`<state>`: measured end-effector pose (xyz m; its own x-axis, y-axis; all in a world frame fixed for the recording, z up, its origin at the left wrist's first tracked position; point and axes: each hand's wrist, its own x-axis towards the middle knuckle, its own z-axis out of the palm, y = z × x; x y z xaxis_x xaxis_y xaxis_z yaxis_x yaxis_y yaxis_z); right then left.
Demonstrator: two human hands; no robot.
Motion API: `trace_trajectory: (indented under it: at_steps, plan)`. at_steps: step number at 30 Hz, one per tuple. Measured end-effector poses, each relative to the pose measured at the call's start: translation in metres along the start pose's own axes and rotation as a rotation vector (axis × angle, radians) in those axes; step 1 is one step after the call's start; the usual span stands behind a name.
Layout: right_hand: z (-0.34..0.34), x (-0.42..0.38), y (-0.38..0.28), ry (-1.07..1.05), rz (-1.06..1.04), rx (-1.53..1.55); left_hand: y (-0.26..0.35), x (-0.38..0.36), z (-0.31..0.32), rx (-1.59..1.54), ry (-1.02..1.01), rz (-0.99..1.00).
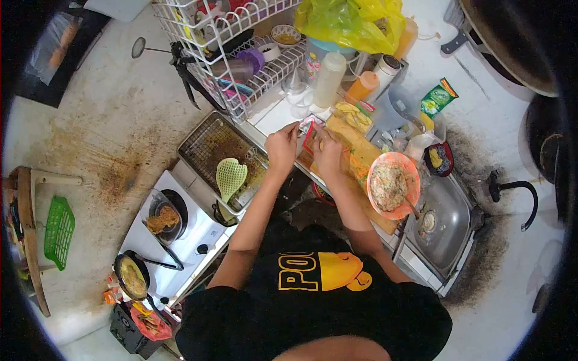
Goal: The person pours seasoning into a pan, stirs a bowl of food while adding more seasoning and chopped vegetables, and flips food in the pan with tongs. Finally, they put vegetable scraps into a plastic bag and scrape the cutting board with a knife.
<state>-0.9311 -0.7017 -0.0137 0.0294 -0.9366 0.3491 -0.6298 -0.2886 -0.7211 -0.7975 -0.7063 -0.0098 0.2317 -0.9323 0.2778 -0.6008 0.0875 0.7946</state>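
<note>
My left hand (282,147) and my right hand (328,150) are close together over the counter, fingers bent and closed. Between the fingertips lies a small pink-and-white packet (311,123), with a red-edged piece (309,138) just below it. What exactly each hand grips is too small to tell. A long wooden board (376,210) with orange shreds on it runs to the right of my right hand. On it stands an orange bowl (413,201) of pale chopped mixture (388,185), with a spoon handle (413,209) sticking out.
Behind my hands are squeeze bottles (330,78), a yellow bag (355,21) and a white dish rack (241,114). A sink (442,240) lies to the right. On the left are a wire-racked tray (205,135), a green strainer (230,178) and a stove (195,231) with pans.
</note>
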Motion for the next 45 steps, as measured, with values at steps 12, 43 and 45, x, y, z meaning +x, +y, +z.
trace_trajectory:
  at_steps: [12, 43, 45]
  plan:
    - [0.022, -0.012, -0.001, 0.018, 0.219, 0.123, -0.036, 0.033, -0.062, 0.017, 0.148, 0.080]
    - [-0.142, -0.188, 0.016, 0.643, 0.822, 1.200, -0.070, 0.000, 0.028, -0.235, -0.099, 0.295]
    - [-0.141, -0.187, 0.023, 0.649, 0.802, 1.189, -0.067, -0.011, 0.024, -0.234, -0.100, 0.277]
